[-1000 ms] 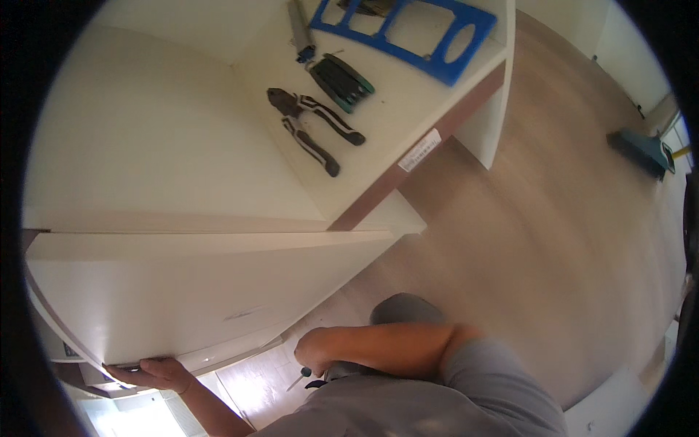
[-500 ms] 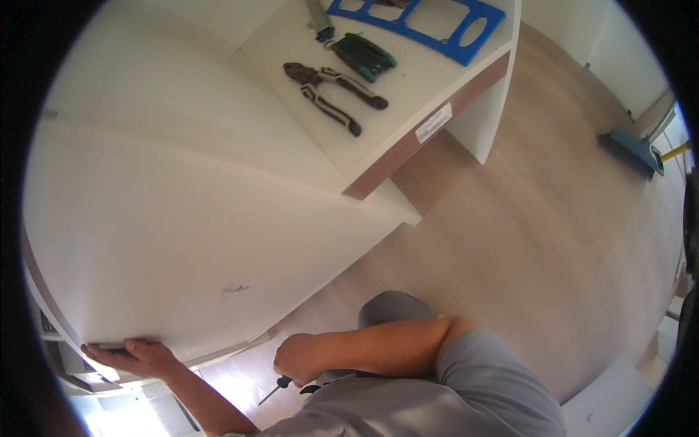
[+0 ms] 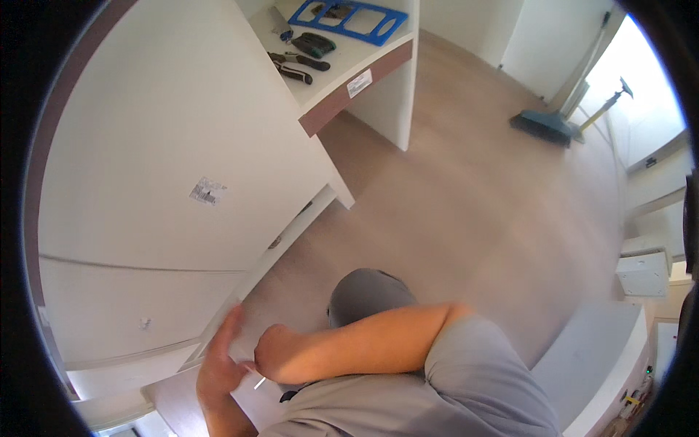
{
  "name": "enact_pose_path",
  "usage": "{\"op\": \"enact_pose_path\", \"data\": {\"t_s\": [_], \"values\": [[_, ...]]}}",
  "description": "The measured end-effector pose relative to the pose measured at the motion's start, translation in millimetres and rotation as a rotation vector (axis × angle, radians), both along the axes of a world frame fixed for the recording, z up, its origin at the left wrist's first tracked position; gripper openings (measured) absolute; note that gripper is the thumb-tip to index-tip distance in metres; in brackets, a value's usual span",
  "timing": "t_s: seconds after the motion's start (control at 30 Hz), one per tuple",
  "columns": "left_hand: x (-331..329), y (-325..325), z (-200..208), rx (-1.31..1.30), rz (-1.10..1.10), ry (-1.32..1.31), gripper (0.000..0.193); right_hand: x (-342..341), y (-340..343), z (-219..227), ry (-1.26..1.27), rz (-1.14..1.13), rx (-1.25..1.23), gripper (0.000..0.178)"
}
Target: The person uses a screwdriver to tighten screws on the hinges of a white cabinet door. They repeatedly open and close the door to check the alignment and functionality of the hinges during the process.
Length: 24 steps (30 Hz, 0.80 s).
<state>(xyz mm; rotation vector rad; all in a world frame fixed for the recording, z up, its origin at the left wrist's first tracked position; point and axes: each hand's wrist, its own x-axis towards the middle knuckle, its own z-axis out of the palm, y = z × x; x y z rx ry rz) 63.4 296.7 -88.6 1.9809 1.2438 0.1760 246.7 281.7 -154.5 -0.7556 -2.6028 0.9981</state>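
Our left hand point(image 3: 218, 364) lets go of the white panel's point(image 3: 167, 182) lower edge — fingers now spread open beside it — while the panel stands more upright.

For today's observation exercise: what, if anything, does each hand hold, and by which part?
The right hand is closed on a thin whitish stick-like thing; only its tip shows, so the grip cannot be told. The open left hand holds nothing, by the white panel.

Floor point(image 3: 473, 189): light wood-look planks, bare across the middle of the room.
Cabinet point(image 3: 167, 146): large white panelled unit at left, with a small sticker point(image 3: 207, 191) on its face.
Tabletop point(image 3: 342, 54): white, brown-edged, on a white side panel point(image 3: 393, 102).
Walls point(image 3: 539, 36): white, at the far end.
Broom point(image 3: 561, 124): blue head on the floor near the far wall.
Light: strong daylight from the upper right.
Boxes point(image 3: 641, 273): white, at the right rim.
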Motion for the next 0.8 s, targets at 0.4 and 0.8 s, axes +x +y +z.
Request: {"op": "enact_pose_path", "data": {"t_s": [0.4, 0.8], "values": [[-83.6, -122.5, -67.7, -0.222, 0.418, -0.048, 0.028, 191.0, -58.1, 39.1, 0.022, -0.915, 0.476, 0.065], [-102.5, -150.6, -146.9, -0.465, 0.612, -0.195, 0.023, 237.2, -258.7, -198.7, -0.654, -1.313, -0.677, 0.048]]}}
